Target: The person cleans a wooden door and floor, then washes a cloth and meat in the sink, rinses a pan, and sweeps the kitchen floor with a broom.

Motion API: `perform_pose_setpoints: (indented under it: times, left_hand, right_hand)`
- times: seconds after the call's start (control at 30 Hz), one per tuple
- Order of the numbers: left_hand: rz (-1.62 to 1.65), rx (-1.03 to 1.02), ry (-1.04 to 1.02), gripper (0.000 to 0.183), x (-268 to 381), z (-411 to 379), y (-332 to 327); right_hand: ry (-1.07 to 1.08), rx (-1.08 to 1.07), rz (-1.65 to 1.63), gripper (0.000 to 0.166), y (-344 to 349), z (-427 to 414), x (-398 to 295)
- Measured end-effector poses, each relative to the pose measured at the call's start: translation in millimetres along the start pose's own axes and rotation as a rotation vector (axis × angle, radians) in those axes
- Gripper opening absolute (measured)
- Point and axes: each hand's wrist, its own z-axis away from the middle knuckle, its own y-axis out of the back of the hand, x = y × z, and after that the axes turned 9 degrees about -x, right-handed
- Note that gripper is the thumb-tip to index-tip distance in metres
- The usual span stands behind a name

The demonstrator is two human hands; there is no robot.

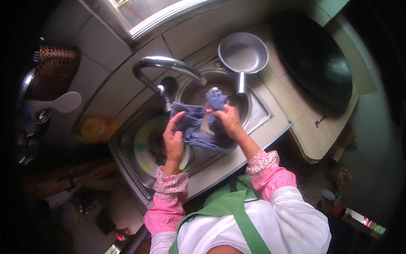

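Note:
A blue-grey cloth (203,139) hangs in a loop between my two hands, over the middle of a double steel sink (261,117). My left hand (173,139) grips its left end, thumb and fingers pinching the fabric. Bunched at the other end, the cloth is held by my right hand (229,120), and a pale, holed patch shows at its tip. A curved chrome faucet (171,63) arches just beyond the cloth. In the left basin lies a round, light-coloured dish or basin (139,149) with yellow and green marks; its contents are dark and unclear.
A metal saucepan (243,52) rests at the sink's back right, its handle towards me. Farther right, a large black wok or lid (314,63) covers part of the tiled counter. A yellow-orange container (96,129), a white rice paddle (68,102) and a woven utensil holder (55,73) are at left.

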Motion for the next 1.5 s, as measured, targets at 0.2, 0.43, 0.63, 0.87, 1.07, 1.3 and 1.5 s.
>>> perform_pose_setpoints:
  times: [0.2,0.43,0.63,0.87,1.07,1.3,1.5]
  left_hand:
    - [-0.539,-0.079,-0.089,0.05,-48,-24,-3]
    - [-1.028,-0.587,0.2,0.067,-180,-62,-7]
    - [-1.499,-0.82,0.72,0.113,-241,-72,-42]
    - [-1.568,-0.802,0.489,0.063,-256,-78,-77]
    - [-1.42,-0.467,0.639,0.052,-250,-111,-25]
    - [-0.254,-0.486,0.757,0.029,-222,-125,-34]
    - [0.235,0.01,0.645,0.017,-138,-110,-35]
  right_hand:
    - [0.221,0.034,1.253,0.028,74,-23,16]
    - [-0.271,-0.139,1.826,0.03,98,-49,112]
    - [-0.278,-0.663,1.977,0.033,97,-61,172]
    - [-0.326,-0.445,1.839,0.034,147,-124,192]
    - [-0.657,-0.726,1.654,0.044,105,-93,137]
    - [0.138,-0.032,1.561,0.011,171,-111,149]
    - [-0.116,-0.697,1.618,0.027,122,-90,93]
